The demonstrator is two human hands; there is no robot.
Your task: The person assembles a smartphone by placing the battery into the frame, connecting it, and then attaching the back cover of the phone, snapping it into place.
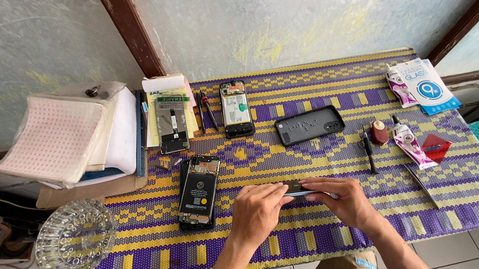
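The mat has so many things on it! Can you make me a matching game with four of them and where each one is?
Things:
1. glass ashtray
2. red triangle pick
3. open phone
4. dark back cover

Places:
A. middle of the mat, holding tiny screws
B. near left corner of the mat
C. right side, beside the glue tube
D. just beside the left hand

Pairs: 1-B, 2-C, 3-D, 4-A
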